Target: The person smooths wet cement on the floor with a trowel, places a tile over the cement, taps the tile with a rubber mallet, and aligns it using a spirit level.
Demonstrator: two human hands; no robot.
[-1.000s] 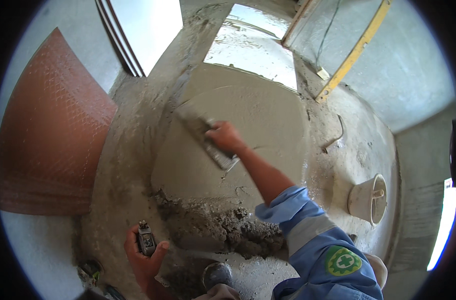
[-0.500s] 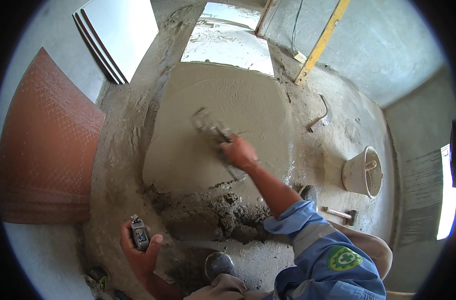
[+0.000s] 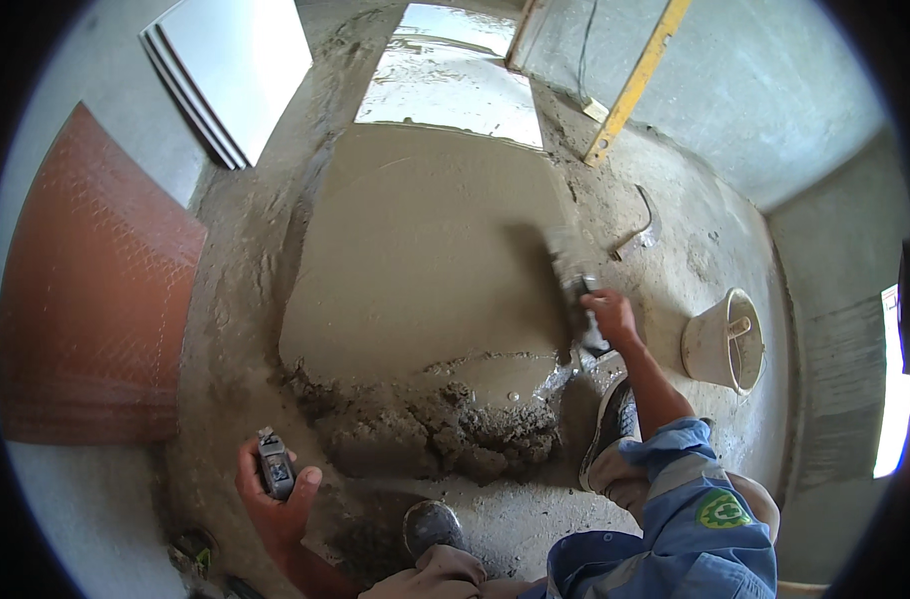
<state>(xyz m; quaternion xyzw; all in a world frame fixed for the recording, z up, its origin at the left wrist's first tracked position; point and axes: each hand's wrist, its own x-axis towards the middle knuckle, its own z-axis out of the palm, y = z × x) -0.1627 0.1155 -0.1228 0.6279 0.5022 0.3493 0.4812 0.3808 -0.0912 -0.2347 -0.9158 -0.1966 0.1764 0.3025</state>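
Note:
My right hand (image 3: 608, 317) grips a flat metal trowel (image 3: 573, 270), blurred by motion, at the right edge of a smooth patch of wet grey mortar (image 3: 405, 250). Along the near edge of that patch lies rough, lumpy mortar (image 3: 435, 434). At lower left my left hand (image 3: 270, 509) holds a small dark-grey tool (image 3: 276, 467), too small to name surely. A large white tile (image 3: 455, 95), smeared with mortar, lies beyond the smooth patch.
White panels (image 3: 235, 80) and a reddish-brown board (image 3: 95, 290) lean at left. A yellow level (image 3: 634, 80) leans on the far wall (image 3: 764, 90). A bucket with a handled tool (image 3: 704, 344) and a curved metal tool (image 3: 644, 225) are at right. My shoes (image 3: 425, 524) are below.
My right hand and trowel have swept from the middle of the mortar to its right edge. The view has shifted, and my left hand stays low with its tool.

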